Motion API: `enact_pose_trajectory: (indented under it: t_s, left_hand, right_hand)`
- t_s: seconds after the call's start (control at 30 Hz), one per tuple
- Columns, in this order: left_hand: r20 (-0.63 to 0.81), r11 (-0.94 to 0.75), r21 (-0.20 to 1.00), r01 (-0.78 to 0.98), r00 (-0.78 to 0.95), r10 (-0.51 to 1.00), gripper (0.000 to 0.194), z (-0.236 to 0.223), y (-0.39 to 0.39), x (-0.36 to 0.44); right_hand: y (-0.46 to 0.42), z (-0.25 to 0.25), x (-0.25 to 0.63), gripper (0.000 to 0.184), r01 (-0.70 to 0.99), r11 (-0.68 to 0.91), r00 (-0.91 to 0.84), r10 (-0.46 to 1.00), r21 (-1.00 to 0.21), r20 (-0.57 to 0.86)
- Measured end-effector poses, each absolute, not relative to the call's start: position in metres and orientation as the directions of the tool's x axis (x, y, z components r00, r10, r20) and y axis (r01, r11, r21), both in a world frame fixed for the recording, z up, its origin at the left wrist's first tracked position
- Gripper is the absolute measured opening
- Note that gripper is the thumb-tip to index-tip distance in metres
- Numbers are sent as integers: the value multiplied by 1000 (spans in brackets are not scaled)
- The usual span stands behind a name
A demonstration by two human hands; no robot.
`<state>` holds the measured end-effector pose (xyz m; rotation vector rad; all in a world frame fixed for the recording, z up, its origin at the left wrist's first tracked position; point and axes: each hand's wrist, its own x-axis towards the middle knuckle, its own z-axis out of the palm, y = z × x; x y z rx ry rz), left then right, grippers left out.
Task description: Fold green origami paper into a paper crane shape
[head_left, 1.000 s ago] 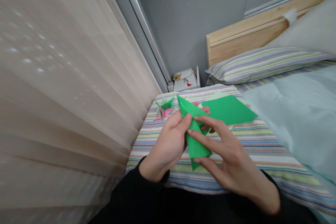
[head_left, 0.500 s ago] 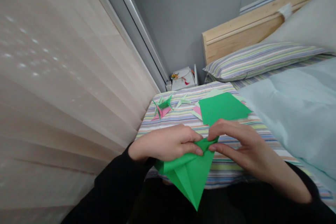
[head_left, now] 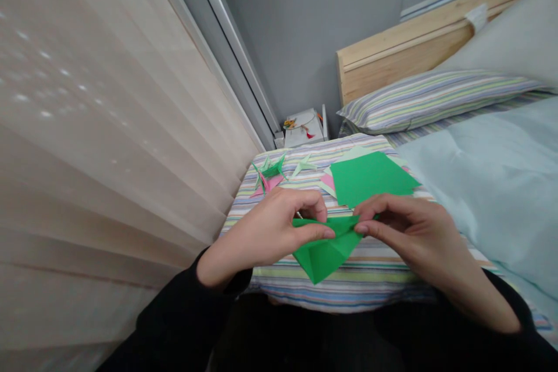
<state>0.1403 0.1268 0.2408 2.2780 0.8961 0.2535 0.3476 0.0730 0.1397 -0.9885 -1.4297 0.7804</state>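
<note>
- Head view: the folded green paper (head_left: 325, 253) is between the left hand (head_left: 261, 235) and the right hand (head_left: 418, 232), just above a striped bed sheet (head_left: 349, 296).
- Its long edge lies across, from one hand to the other, and its point shows toward the person. The left hand is a little nearer to its middle.
- The fingers (head_left: 314, 233) of both hands are nearly closed and pinch this top edge, each hand at one end.
- Farther on the bed lie a flat green sheet (head_left: 370, 177) and a green and pink paper figure (head_left: 270, 175).
</note>
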Motion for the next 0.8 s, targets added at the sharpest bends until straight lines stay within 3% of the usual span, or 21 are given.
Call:
enact_pose_trajectory:
  t_s: [0.17,0.53,0.8]
  left_hand:
    - [-22,-486,663,570,664,748,18,238,120,143]
    - [-44,-435,671,600,618,785,18,238,119,145]
    - [6,-473,614,631,596,803,14,241,114,145]
  right_hand:
    - [67,143,342,26,1,350,148,926,-937,347]
    - [65,139,343,25,-58,358,150,926,-932,346]
    - [61,150,340,13,109,414,66,904,-904,422]
